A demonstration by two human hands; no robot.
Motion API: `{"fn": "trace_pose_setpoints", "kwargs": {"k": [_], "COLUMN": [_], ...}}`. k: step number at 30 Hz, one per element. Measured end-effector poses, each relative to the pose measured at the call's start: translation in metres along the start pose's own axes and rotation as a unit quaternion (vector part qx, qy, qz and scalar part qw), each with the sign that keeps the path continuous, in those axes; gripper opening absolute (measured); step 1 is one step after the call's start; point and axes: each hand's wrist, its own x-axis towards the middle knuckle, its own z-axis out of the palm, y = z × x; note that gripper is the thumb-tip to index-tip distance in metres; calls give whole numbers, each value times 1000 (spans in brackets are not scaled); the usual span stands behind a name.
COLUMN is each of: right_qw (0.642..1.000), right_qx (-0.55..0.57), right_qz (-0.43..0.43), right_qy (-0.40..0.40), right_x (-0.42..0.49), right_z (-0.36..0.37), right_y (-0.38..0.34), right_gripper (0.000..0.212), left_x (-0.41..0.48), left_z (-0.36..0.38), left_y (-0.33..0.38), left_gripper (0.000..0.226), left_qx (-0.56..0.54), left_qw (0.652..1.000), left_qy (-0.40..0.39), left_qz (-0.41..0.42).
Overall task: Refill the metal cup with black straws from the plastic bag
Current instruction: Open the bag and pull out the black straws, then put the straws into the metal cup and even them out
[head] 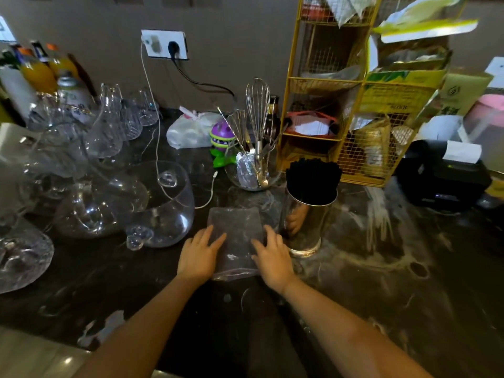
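Note:
A shiny metal cup [306, 222] stands on the dark marble counter [381, 268], packed with black straws [313, 180] that rise above its rim. Just left of it a clear plastic bag [236, 231] lies flat on the counter and looks empty and folded. My left hand [199, 255] rests palm down on the bag's left edge with fingers spread. My right hand [272, 257] presses flat on the bag's right edge, close to the cup's base but apart from it.
Glass bowls and jugs [152, 203] crowd the counter at left. A glass jar with a whisk and spoons [255, 170] stands behind the bag. A yellow wire rack [351, 105] rises behind the cup. A black device [447, 181] sits at right. A white cable [158, 148] trails down.

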Motion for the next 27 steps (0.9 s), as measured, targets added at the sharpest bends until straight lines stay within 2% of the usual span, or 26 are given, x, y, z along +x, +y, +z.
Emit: {"fn": "trace_pose_setpoints", "kwargs": {"k": [4, 7, 8, 10, 12, 13, 16, 21, 24, 27], "right_qw": [996, 988, 988, 987, 985, 984, 985, 979, 969, 945], "right_qx": [-15, -8, -9, -8, -14, -7, 41, 183, 241, 295], "right_qz": [-27, -38, -38, -33, -25, -19, -9, -30, -58, -75], "right_qy": [-90, -147, -150, -157, -171, -179, -165, -79, 0, 117], "right_x": [-3, -9, -9, -8, -7, -6, -5, -3, -11, -22], "right_z": [9, 15, 16, 15, 11, 8, -8, -57, -97, -133], "right_y": [8, 14, 16, 17, 16, 15, 11, 1, -6, -2], "right_gripper": [58, 104, 111, 101, 70, 61, 57, 61, 58, 44], "left_x": [0, -1, 0, 0, 1, 2, 8, 26, 37, 44], "left_z": [8, 8, 8, 6, 2, 0, -8, -44, -74, -98], "left_y": [-6, -9, -10, -10, -6, -3, 5, 32, 55, 77], "left_gripper": [54, 53, 53, 51, 47, 46, 39, 32, 32, 31], "left_qx": [14, 2, 0, -11, -28, -38, -97, -270, -356, -409], "left_qw": [995, 994, 994, 994, 995, 996, 994, 962, 929, 899], "left_qy": [-93, -99, -100, -99, -87, -79, -46, 31, 87, 110], "left_qz": [44, 52, 52, 43, 30, 21, -7, -9, 48, 113]}}
